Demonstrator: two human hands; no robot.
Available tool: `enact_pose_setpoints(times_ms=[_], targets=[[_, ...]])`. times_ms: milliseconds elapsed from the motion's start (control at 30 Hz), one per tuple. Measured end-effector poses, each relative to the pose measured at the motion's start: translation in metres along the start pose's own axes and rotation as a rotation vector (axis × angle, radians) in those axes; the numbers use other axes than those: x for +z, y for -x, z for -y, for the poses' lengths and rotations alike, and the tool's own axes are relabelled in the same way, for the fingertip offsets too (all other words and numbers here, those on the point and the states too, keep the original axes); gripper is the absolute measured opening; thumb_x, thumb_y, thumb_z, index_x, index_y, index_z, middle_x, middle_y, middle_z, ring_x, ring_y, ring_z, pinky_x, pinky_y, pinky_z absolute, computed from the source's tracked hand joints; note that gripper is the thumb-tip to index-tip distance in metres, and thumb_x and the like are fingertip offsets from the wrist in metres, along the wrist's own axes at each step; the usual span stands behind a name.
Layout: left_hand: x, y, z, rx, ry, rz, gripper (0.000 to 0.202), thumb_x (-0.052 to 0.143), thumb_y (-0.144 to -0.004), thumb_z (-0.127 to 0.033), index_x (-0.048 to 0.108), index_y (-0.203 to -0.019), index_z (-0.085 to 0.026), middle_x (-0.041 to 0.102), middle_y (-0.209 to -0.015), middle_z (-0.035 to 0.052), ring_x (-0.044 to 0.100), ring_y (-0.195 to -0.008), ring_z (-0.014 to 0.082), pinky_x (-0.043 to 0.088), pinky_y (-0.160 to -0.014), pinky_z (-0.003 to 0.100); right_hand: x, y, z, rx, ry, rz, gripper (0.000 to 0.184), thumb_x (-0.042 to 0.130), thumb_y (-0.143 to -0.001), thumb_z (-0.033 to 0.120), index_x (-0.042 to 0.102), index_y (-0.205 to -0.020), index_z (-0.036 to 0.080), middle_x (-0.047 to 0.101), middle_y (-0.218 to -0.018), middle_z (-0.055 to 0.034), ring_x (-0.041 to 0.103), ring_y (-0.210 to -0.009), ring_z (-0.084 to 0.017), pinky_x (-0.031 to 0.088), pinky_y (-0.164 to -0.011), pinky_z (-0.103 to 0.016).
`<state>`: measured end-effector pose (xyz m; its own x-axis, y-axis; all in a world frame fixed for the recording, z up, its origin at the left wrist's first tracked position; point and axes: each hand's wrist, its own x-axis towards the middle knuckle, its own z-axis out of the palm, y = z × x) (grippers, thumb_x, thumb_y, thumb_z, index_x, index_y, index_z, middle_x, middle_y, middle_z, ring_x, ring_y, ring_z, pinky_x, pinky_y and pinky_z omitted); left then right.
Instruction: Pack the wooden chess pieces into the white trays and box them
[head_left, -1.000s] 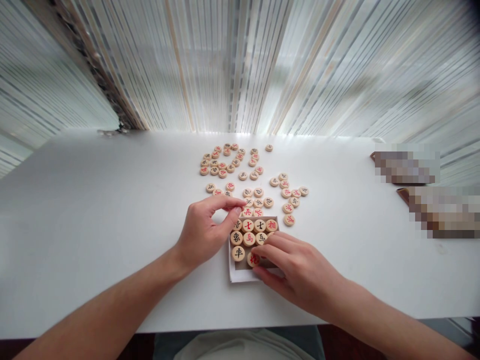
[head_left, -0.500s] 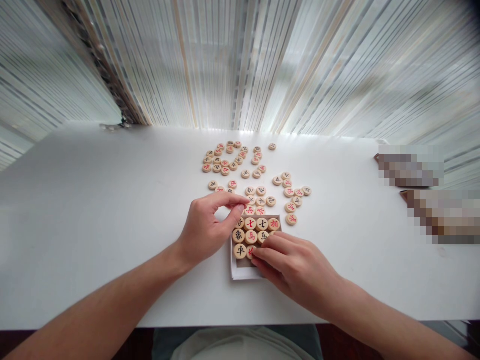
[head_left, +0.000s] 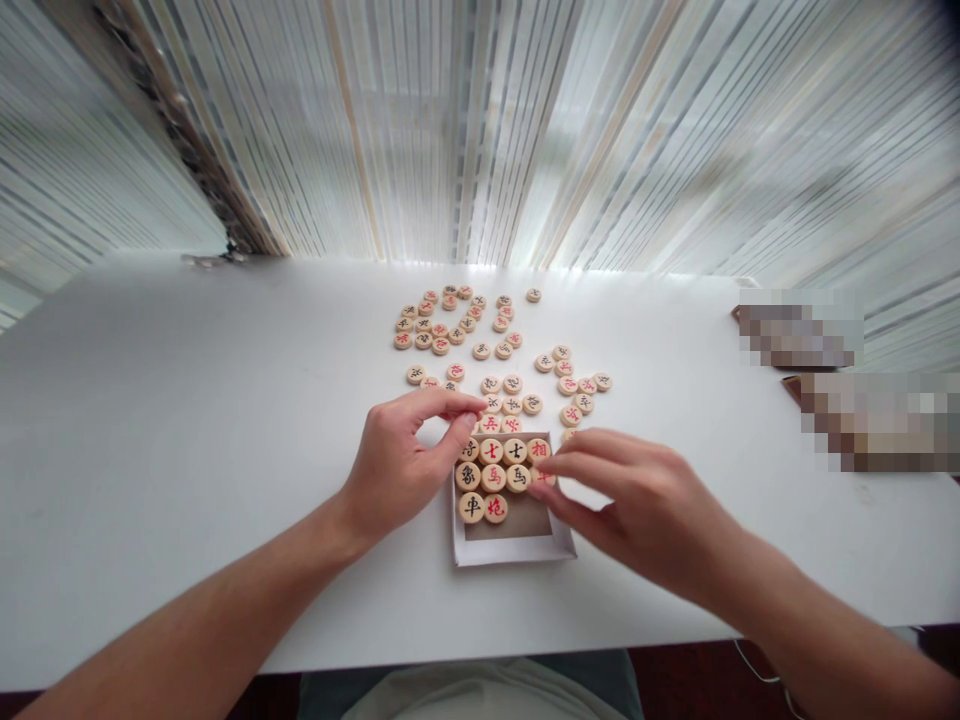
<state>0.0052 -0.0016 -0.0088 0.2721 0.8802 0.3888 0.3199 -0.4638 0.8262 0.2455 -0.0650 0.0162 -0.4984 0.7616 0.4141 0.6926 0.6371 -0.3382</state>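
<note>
two-disc row [head_left: 481,509]: red disc [head_left: 496,509] now freed, extending it
your right hand [head_left: 641,490]: fingers apart
left hand [head_left: 405,455]: can't tell

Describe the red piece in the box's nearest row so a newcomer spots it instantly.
On the white table, find the box near the person. In its nearest row, the red piece sits right of the black piece. Its mark is the only red one visible in that row.
</note>
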Motion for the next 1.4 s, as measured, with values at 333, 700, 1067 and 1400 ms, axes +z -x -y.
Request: enact_pose_setpoints(times_ms=[333, 700, 1067, 1400], targets=[[-0.002, 0.0, 0.004, -0.032, -0.01, -0.024, 0.014, 0.072, -0.094, -0.017, 0.084, -0.1, -0.02, 0.085, -0.098, 0.0048, 0.079, -0.094, 0.0214, 0.062, -0.08, 0.03, -0.027, -0.039, -0.101, 0.552, 0.102, -0.133, 0.022, 0.078, -0.089, 0.041, 0.082, -0.082, 0.021, 0.071, -0.065, -0.0015, 0.059, -0.055, -0.017, 0.041, -0.055, -0.031], [-0.002, 0.001, -0.001, 0.028, -0.019, 0.004, 0.014, 0.071, -0.095, -0.014, 0.082, -0.101, -0.019, 0.083, -0.095, 0.0045, 0.077, -0.089, 0.019, 0.059, -0.083, 0.03, 0.012, -0.026, -0.106, 0.499, 0.095, -0.01, 0.022, 0.081, -0.083, 0.039, 0.078, -0.079, 0.017, 0.07, -0.073, -0.0042, 0.062, -0.064, -0.019, 0.047, -0.062, -0.032], [0.001, 0.006, -0.013, -0.088, 0.24, 0.13, 0.015, 0.077, -0.094, -0.018, 0.084, -0.107, -0.019, 0.086, -0.098, 0.0053, 0.08, -0.088, 0.0184, 0.064, -0.082, 0.027, 0.013, -0.026, -0.033, 0.17, -0.304, -0.202, 0.011, 0.08, -0.087, 0.021, 0.071, -0.094, 0.018, 0.074, -0.075, 0.0002, 0.062, -0.057, -0.011, 0.048, -0.054, -0.024], [0.0, 0.009, -0.025, -0.33, 0.524, 0.259, 0.016, 0.08, -0.093, -0.019, 0.084, -0.108, -0.017, 0.087, -0.096, 0.0091, 0.085, -0.088, 0.0249, 0.07, -0.08, 0.032, 0.02, -0.025, -0.012, -0.027, -0.531, -0.209, 0.025, 0.077, -0.091, 0.011, 0.077, -0.115, 0.02, 0.076, -0.084, -0.0036, 0.065, -0.067, -0.013, 0.055, -0.061, -0.026]])
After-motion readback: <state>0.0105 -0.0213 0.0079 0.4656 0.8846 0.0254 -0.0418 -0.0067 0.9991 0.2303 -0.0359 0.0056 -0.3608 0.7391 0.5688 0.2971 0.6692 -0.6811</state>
